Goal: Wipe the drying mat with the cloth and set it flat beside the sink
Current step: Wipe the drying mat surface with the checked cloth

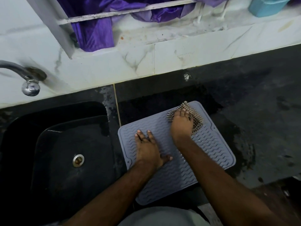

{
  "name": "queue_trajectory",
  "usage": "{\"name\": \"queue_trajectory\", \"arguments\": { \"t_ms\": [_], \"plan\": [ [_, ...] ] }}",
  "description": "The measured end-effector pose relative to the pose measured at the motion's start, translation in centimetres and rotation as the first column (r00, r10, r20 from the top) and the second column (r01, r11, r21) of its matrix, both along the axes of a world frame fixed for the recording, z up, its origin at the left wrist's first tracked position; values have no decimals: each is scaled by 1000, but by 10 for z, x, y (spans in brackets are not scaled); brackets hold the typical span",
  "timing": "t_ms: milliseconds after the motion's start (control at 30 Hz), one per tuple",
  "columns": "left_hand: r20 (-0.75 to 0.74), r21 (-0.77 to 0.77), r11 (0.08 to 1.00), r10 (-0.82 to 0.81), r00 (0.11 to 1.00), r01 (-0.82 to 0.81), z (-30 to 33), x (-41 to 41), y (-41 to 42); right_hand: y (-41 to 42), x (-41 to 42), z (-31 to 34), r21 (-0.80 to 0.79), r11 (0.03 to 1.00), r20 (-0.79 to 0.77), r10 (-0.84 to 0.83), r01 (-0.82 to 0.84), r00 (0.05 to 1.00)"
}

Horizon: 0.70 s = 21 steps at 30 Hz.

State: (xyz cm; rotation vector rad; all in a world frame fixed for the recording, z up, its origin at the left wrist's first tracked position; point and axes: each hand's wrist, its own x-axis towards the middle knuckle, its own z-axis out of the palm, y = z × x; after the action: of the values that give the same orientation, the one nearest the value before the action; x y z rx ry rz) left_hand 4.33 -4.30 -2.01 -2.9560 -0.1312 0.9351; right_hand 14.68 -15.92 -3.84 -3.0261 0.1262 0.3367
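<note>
Drying mat flat on counter, just right of sink. Left hand spread, pressing mat — right hand pressing cloth at far corner, fingers relaxed.

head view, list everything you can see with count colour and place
mat: one, grey, flat on the counter right of the sink
cloth: one, brown patterned, on the mat's far right corner
sink: one, black, left
drain: one, silver, sink floor
tap: one, silver, on the wall above the sink
counter: one, black, wet patches
wall: white marble tiles, behind the counter
fabric: purple, top, behind a white rail
container: one, light blue, top right
left hand: flat on the mat
right hand: presses the cloth
</note>
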Motion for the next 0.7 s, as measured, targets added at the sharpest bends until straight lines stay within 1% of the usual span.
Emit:
{"name": "queue_trajectory", "arguments": {
  "t_ms": [100,167,200,233,300,333,400,500,533,567,633,700],
  "plan": [
    [-4,25,997,-74,997,74,6,1,-1,41,-25,1,47,980,64,191,-194,980],
    [-9,16,995,-95,995,95,7,0,2,57,-40,5,185,935,80,292,-302,953],
    [0,12,994,-109,994,109,8,0,3,57,-42,9,281,907,72,306,-314,949],
    [11,11,992,-127,992,127,8,-1,3,54,-41,16,386,876,50,293,-289,955],
    [9,16,991,-131,991,131,10,-3,1,36,-34,33,560,813,-26,209,-159,977],
    [3,20,993,-114,994,113,12,-3,0,23,-28,42,610,788,-38,140,-88,989],
    [-1,29,996,-87,996,87,12,-2,-1,-4,-15,59,663,749,5,-36,24,999],
    [0,30,997,-72,997,72,8,0,1,-42,5,78,742,652,48,-281,154,959],
    [-1,28,997,-72,997,72,6,1,1,-52,12,81,740,650,57,-318,173,947],
    [-1,29,997,-77,997,77,5,2,0,-61,19,80,715,676,76,-328,178,942],
    [-7,36,995,-88,996,89,4,4,-1,-73,28,72,623,762,120,-316,176,941],
    [-6,33,996,-78,997,78,2,5,0,-76,30,57,513,840,128,-278,176,952]
  ]
}}
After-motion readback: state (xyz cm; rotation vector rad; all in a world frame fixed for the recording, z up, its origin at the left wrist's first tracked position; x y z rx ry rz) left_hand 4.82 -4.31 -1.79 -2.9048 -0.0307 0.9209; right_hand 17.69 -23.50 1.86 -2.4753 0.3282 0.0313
